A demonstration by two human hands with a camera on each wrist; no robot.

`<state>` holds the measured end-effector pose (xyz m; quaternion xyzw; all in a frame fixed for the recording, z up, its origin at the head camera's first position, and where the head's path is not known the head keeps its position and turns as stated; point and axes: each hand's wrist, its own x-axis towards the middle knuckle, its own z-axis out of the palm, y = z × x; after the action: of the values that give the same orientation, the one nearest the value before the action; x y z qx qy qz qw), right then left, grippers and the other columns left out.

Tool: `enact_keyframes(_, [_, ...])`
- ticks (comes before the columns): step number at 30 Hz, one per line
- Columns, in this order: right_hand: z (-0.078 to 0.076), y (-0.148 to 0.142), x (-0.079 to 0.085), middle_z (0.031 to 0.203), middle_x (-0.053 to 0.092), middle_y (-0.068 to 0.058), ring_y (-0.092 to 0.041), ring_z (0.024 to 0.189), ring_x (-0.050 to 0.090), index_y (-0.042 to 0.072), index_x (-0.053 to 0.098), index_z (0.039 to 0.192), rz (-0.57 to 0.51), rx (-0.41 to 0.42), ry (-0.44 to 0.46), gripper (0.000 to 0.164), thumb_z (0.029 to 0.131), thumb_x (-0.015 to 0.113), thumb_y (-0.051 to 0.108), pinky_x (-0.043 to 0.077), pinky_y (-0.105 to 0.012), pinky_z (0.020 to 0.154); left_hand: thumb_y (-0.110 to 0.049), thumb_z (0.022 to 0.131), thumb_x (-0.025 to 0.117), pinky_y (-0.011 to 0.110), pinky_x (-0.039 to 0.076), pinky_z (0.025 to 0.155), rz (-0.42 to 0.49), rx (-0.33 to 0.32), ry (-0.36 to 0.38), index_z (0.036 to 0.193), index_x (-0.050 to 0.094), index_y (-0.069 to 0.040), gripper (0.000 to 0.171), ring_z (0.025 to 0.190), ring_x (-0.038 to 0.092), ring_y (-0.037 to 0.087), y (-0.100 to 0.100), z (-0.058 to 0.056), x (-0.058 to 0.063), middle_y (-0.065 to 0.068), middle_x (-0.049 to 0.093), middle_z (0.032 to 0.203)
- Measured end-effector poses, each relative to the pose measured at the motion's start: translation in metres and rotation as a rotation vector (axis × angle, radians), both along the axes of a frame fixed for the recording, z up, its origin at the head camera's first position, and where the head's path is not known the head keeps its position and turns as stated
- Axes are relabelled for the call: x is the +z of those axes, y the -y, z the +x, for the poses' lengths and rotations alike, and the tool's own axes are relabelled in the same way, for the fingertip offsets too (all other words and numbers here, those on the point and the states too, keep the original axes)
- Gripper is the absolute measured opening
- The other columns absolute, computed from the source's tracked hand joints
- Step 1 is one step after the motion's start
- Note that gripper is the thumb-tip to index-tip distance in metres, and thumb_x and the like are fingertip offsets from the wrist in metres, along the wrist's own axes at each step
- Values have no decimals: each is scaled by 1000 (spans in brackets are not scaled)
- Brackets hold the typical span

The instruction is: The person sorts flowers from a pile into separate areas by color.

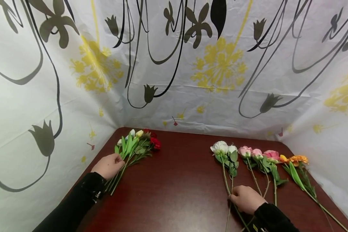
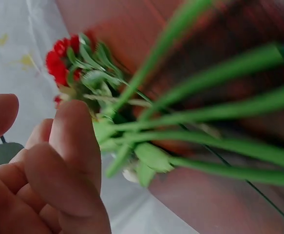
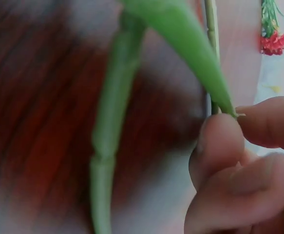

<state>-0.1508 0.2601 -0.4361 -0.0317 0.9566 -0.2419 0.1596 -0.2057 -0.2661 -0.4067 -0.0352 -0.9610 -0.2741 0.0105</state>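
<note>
On the left of the table lies a bunch of artificial flowers with pale and yellow tulips (image 1: 139,133) and red carnations (image 1: 155,143). My left hand (image 1: 108,166) is at the bunch's stems. In the left wrist view, its fingers are loosely bent beside several green stems (image 2: 219,112), with none visibly between them. Toward the right, my right hand (image 1: 246,199) pinches the stem of a white peony (image 1: 220,148) between thumb and fingertips. In the right wrist view, a green stem (image 3: 185,44) runs into those fingertips. The white blooms point to the table's back.
Right of the white flowers lie pink peonies (image 1: 271,155) with leafy stems. Orange flowers (image 1: 298,159) lie near the right edge of the dark red-brown table (image 1: 179,174). A white curtain (image 1: 174,77) with a plant print surrounds the back and sides.
</note>
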Motion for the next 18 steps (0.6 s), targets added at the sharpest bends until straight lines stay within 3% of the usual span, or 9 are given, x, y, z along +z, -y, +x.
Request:
enact_keyframes(5, [2,-5,2,66,56,-7,-18,53,49,12,61,85,-99,-81,24,18,100,62,23,39,-34,52,-24,102,57,37,39,59,-24,-2,16,98,63,-9,16,63,49,20,14,-4,-3,3,55,76])
enact_keyframes(9, [0,-11,9,69,57,-5,-19,58,51,13,62,90,-136,-82,-55,16,102,59,24,40,-34,55,-17,102,54,37,41,63,-24,-8,13,98,64,-5,16,66,51,20,22,-7,0,4,58,81])
enact_keyframes(13, [-6,-17,17,73,58,-3,-21,64,51,13,63,96,-146,-72,-118,16,103,55,24,38,-35,59,-13,102,55,35,39,61,-28,-14,21,83,56,-6,20,61,47,19,30,-13,2,4,52,73])
enact_keyframes(18, [-11,-22,21,75,57,-5,-22,63,50,10,62,101,-184,-82,-130,18,104,54,26,36,-34,56,-12,97,59,32,36,55,-60,-17,86,69,45,-12,31,52,42,17,38,-23,-9,0,43,59])
